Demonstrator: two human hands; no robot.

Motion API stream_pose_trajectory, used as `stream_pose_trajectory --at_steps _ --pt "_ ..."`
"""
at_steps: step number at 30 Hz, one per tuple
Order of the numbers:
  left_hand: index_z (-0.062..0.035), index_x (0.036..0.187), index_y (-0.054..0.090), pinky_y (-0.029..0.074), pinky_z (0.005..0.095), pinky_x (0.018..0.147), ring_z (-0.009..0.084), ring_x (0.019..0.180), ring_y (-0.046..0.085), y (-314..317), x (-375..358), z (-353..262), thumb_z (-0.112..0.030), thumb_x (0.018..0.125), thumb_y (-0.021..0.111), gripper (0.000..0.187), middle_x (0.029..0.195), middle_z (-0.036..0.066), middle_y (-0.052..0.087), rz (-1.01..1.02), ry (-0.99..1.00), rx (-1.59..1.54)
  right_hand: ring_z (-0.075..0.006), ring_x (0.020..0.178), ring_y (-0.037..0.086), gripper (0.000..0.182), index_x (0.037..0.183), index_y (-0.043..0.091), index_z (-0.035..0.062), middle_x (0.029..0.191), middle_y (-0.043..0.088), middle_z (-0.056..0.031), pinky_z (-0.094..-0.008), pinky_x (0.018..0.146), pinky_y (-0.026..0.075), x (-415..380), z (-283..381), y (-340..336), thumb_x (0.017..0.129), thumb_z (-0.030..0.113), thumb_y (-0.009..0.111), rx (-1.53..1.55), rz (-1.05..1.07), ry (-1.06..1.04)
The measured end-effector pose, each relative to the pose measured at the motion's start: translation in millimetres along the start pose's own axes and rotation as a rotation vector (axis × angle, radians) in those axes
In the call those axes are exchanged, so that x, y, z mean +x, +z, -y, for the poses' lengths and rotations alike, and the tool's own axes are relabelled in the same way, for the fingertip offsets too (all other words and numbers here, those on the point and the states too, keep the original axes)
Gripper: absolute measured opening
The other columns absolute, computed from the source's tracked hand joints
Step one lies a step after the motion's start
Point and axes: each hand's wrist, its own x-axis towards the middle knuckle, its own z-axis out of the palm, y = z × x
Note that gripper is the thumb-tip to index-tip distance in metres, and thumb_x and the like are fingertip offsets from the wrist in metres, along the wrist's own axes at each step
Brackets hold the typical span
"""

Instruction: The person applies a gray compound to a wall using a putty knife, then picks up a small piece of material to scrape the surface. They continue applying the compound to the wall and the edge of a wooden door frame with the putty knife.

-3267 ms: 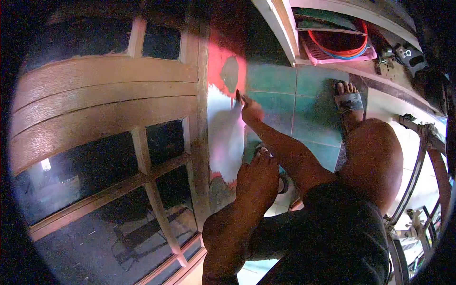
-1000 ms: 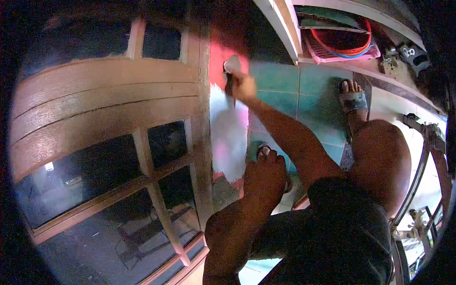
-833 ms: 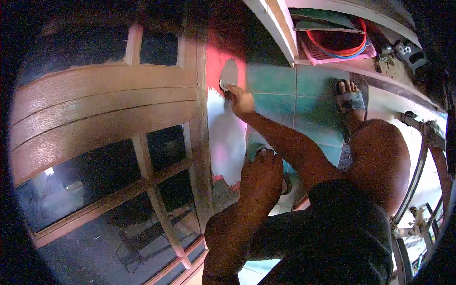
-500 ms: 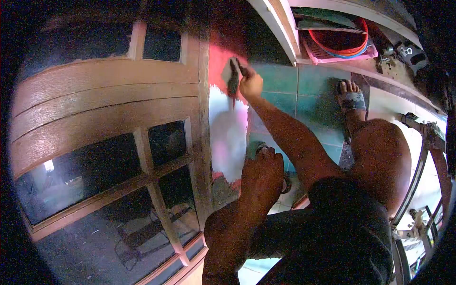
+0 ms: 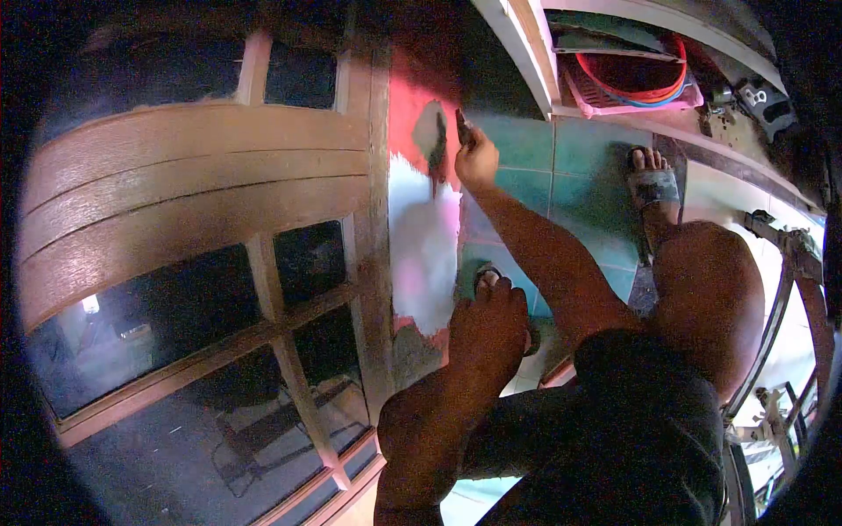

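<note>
My right hand (image 5: 478, 160) is closed on a short dark tool (image 5: 462, 128), whose kind I cannot make out. It is at the edge of a painted strip (image 5: 421, 210), with red above and pale, nearly white color below. A bare grey patch (image 5: 429, 127) with a dark mark down its side lies in the red part, left of the tool. My left hand (image 5: 493, 311) is low, its fingers curled just beside a sandalled foot (image 5: 488, 279). Whatever it may hold is hidden.
A wooden door with glass panes (image 5: 202, 184) fills the left. Green floor tiles (image 5: 517, 184) are on the right, under my other foot (image 5: 651, 180). A red basin (image 5: 631, 83) in a pink basket sits at the top right, and metal framing (image 5: 789, 289) stands at the right edge.
My right hand has drawn the dark tool slightly right, away from the grey patch. My left hand stays in nearly the same place. The whole view has shifted a little.
</note>
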Motion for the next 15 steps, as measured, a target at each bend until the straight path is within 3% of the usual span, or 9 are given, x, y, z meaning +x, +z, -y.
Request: stream_pose_trajectory --at_steps 4,6,9,11,15 --pt "-0.001 0.096 0.063 0.054 0.0469 0.078 0.0348 0.108 0.062 1 -3 9 -0.017 0.081 0.066 0.023 0.107 0.019 0.062 0.066 -0.017 -0.109 -0.0436 0.091 0.066 0.033 0.114 0.068 0.0106 0.093 0.069 -0.0233 -0.0527 0.079 0.053 7 15 13 0.083 0.008 0.057 -0.007 0.178 0.092" --pt "-0.001 0.095 0.063 0.054 0.0465 0.077 0.0346 0.108 0.062 0 -2 12 -0.017 0.081 0.065 0.021 0.107 0.019 0.062 0.063 0.006 -0.147 -0.0445 0.089 0.066 0.034 0.114 0.069 0.0129 0.09 0.069 -0.0228 -0.0542 0.078 0.052 -10 10 22 0.084 0.01 0.055 -0.166 0.298 0.013" --pt "-0.0008 0.097 0.063 0.055 0.0451 0.076 0.034 0.108 0.062 -4 2 9 -0.015 0.082 0.064 0.021 0.107 0.02 0.062 0.172 -0.034 -0.153 -0.0449 0.086 0.065 0.034 0.113 0.069 0.0124 0.092 0.069 -0.0228 -0.0555 0.077 0.051 -36 -1 8 0.083 0.009 0.055 -0.074 0.342 -0.119" --pt "-0.0001 0.1 0.062 0.055 0.0445 0.075 0.0334 0.108 0.063 -4 -3 8 -0.014 0.083 0.063 0.022 0.106 0.02 0.061 0.038 0.011 -0.096 -0.0459 0.085 0.065 0.031 0.112 0.068 0.0103 0.093 0.069 -0.0222 -0.054 0.076 0.052 -44 -11 -9 0.084 0.012 0.054 0.024 0.433 -0.244" --pt "0.0006 0.104 0.062 0.056 0.0446 0.078 0.0335 0.111 0.062 -12 -3 9 -0.013 0.083 0.062 0.025 0.112 0.022 0.061 0.103 -0.054 -0.083 -0.0417 0.089 0.067 0.031 0.118 0.068 0.0157 0.101 0.069 -0.0227 -0.0508 0.076 0.053 -25 -37 -1 0.088 0.018 0.06 0.057 0.258 -0.142"
